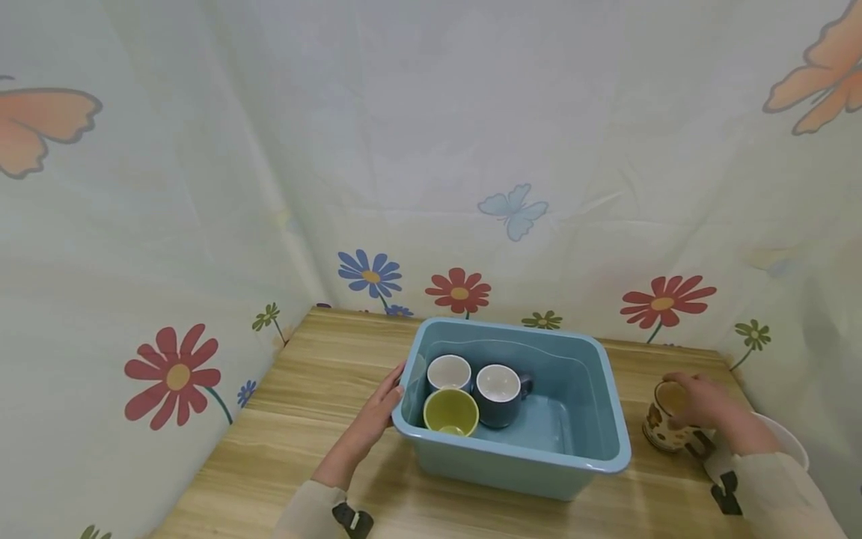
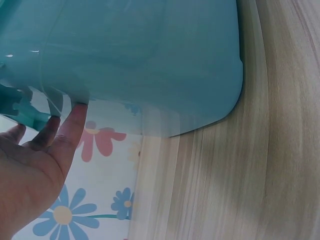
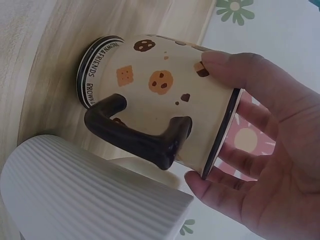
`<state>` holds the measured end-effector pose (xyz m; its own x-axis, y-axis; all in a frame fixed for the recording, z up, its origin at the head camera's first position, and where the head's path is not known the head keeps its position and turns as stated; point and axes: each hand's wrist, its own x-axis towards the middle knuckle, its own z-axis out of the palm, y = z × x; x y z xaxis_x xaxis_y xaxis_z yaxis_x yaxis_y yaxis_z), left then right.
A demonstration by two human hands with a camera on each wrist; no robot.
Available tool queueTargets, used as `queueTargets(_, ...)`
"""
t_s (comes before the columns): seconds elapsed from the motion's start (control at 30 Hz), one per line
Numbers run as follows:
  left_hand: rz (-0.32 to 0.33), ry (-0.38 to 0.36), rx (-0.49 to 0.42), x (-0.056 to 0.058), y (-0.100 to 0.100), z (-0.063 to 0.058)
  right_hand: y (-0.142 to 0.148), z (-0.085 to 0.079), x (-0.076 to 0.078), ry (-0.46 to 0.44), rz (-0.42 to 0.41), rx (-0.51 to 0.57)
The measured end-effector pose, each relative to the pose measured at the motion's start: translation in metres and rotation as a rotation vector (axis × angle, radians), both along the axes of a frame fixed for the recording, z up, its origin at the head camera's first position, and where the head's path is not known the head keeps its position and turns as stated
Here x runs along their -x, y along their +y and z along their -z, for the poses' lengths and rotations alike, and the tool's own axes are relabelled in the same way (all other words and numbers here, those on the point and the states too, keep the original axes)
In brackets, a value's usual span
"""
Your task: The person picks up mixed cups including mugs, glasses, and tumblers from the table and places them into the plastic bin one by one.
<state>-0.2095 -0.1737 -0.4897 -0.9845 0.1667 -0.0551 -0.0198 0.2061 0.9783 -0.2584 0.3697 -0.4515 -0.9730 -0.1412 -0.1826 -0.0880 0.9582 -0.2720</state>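
Observation:
My right hand (image 1: pixel 703 408) grips a cream mug (image 3: pixel 165 82) with cookie pictures, a dark rim and a dark brown handle. In the right wrist view the thumb lies along its outer side and the other fingers are around the rim. The mug is close over the table, right of a blue plastic tub (image 1: pixel 498 449). My left hand (image 1: pixel 373 415) touches the tub's left end, its extended fingertips against the outer wall under the rim in the left wrist view. Inside the tub stand a white-lined mug (image 1: pixel 449 372), a dark grey mug (image 1: pixel 498 408) and a yellow-green cup (image 1: pixel 451 413).
A white ribbed cup (image 3: pixel 85 190) is beside the cookie mug, partly behind my right forearm in the head view. The wood-grain table (image 1: pixel 289 419) meets a flower-printed curtain (image 1: pixel 505 150) at its back and sides.

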Motion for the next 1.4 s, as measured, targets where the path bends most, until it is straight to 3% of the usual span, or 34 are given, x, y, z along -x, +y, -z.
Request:
queueTargets(0.27, 0.001, -0.005, 0.000, 0.001, 0.000, 0.001, -0.005, -0.007, -0.002, -0.026, 0.036, 0.001)
queueTargets(0.8, 0.010, 0.002, -0.003, 0.000, 0.000, -0.001, -0.011, -0.033, -0.008, 0.082, -0.068, -0.001)
queueTargets(1.4, 0.016, 0.011, 0.000, -0.002, -0.001, 0.000, -0.019, -0.056, -0.014, 0.153, -0.116, -0.043)
